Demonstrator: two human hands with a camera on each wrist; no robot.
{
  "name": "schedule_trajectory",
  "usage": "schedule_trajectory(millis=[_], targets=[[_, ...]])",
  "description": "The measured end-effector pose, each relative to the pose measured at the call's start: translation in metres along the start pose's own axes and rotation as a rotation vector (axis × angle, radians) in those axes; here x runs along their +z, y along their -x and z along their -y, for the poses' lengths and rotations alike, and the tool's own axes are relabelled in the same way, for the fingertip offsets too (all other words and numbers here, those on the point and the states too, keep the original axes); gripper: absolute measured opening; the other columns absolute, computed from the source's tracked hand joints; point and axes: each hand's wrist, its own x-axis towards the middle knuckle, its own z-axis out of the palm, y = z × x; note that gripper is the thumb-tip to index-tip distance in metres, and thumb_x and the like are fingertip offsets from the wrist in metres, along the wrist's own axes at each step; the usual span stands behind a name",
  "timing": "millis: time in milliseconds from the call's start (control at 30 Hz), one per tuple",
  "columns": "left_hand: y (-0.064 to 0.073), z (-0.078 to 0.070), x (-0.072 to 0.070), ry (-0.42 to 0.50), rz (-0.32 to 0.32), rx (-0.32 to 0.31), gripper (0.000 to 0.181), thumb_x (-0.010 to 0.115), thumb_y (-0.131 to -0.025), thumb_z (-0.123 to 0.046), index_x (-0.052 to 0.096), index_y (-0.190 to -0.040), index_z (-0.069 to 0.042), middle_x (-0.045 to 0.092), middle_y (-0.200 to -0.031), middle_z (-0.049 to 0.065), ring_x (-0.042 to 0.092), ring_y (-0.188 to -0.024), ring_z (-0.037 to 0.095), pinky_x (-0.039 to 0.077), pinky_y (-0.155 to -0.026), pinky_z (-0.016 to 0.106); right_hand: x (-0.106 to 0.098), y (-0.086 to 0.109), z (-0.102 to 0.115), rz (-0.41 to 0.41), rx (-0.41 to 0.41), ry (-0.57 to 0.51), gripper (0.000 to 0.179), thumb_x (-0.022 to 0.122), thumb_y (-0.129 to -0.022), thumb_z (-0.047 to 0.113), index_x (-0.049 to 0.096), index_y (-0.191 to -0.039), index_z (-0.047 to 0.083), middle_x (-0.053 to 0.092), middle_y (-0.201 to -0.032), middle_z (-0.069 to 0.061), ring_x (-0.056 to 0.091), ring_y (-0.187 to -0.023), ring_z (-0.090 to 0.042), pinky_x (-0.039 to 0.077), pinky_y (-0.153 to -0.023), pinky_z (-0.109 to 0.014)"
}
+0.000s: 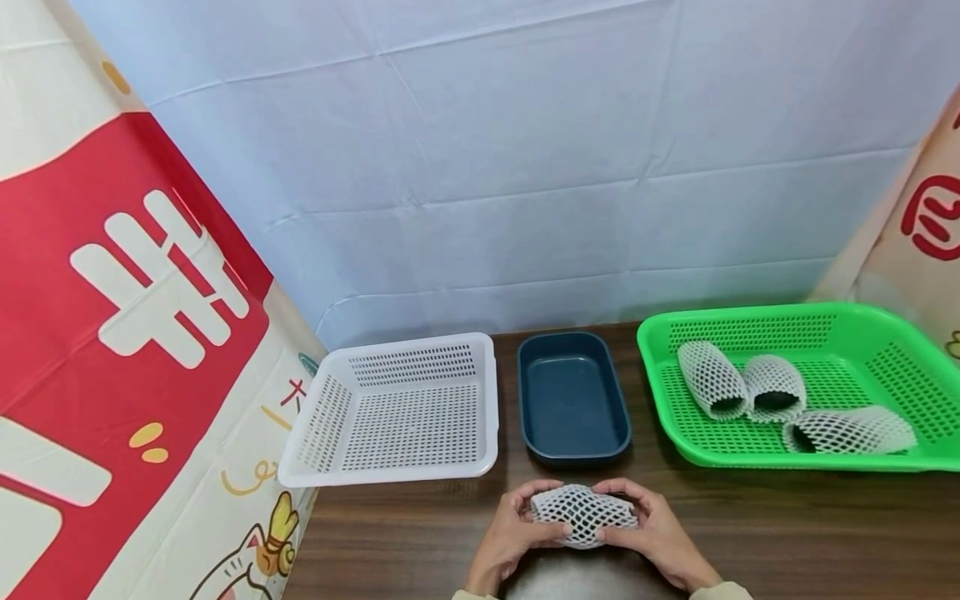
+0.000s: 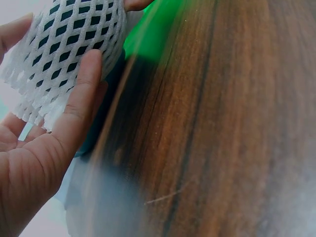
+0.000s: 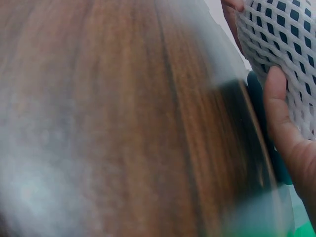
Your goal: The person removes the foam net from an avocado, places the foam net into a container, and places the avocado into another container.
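Between both hands is a white foam net sleeve (image 1: pixel 577 515) with something dark showing through its mesh. My left hand (image 1: pixel 517 525) grips its left end, thumb on the near side and fingers over the far side. On the opposite end my right hand (image 1: pixel 651 533) holds it the same way. The left wrist view shows the frayed edge of the foam net sleeve (image 2: pixel 64 54) beside the left thumb (image 2: pixel 81 94). In the right wrist view, the right thumb (image 3: pixel 277 98) presses on the mesh. What the net covers is mostly hidden.
Beyond the hands stands a dark blue tray (image 1: pixel 573 454). A white perforated basket (image 1: pixel 491 417) is to its left. On the right, a green basket (image 1: pixel 675 433) bears three net-covered dark objects (image 1: pixel 712 379). A pale cloth (image 1: pixel 480 167) hangs behind the wooden table (image 1: pixel 405 542).
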Motion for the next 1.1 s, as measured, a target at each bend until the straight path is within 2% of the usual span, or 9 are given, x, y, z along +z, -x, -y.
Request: schedule_trajectory(millis=[200, 433, 733, 933, 1100], targets=[[0.001, 0.002, -0.001, -0.024, -0.005, 0.006, 0.051, 0.074, -0.075, 0.014, 0.062, -0.123, 0.002, 0.06, -0.112, 0.018, 0.064, -0.092, 0.027, 0.057, -0.063, 0.031, -0.001, 0.002, -0.005, 0.004, -0.025, 0.013, 0.051, 0.072, -0.082, -0.005, 0.048, -0.126, -0.013, 0.054, -0.122, -0.019, 0.059, -0.101, -0.018, 0.052, -0.081, -0.033], [0.001, 0.005, -0.003, -0.048, -0.02, 0.009, 0.052, 0.075, -0.074, 0.015, 0.063, -0.122, 0.001, 0.062, -0.111, 0.017, 0.064, -0.093, 0.025, 0.056, -0.064, 0.029, -0.001, 0.002, -0.009, -0.04, 0.047, 0.051, 0.053, 0.076, -0.079, -0.002, 0.051, -0.125, -0.009, 0.056, -0.121, -0.015, 0.059, -0.101, -0.019, 0.052, -0.083, -0.033], [0.002, 0.01, -0.004, -0.078, -0.015, 0.03, 0.052, 0.076, -0.073, 0.013, 0.063, -0.122, 0.002, 0.063, -0.11, 0.016, 0.063, -0.093, 0.024, 0.056, -0.065, 0.027, 0.001, 0.005, -0.01, -0.038, 0.025, 0.078, 0.05, 0.075, -0.081, -0.001, 0.052, -0.124, -0.01, 0.057, -0.119, -0.019, 0.059, -0.097, -0.018, 0.052, -0.08, -0.031], [0.001, 0.011, -0.003, -0.09, -0.032, 0.018, 0.051, 0.077, -0.072, 0.012, 0.064, -0.121, 0.001, 0.063, -0.109, 0.015, 0.063, -0.093, 0.023, 0.056, -0.065, 0.027, 0.001, 0.004, -0.01, -0.06, 0.055, 0.088, 0.05, 0.076, -0.08, 0.001, 0.053, -0.123, -0.008, 0.058, -0.118, -0.015, 0.059, -0.098, -0.018, 0.051, -0.081, -0.031], [0.001, 0.009, -0.001, -0.089, -0.052, -0.002, 0.051, 0.076, -0.072, 0.012, 0.064, -0.12, 0.0, 0.064, -0.107, 0.015, 0.064, -0.091, 0.024, 0.056, -0.064, 0.028, 0.001, 0.004, -0.01, -0.073, 0.085, 0.112, 0.052, 0.077, -0.081, 0.004, 0.053, -0.125, -0.008, 0.056, -0.122, -0.018, 0.058, -0.101, -0.018, 0.05, -0.083, -0.03]])
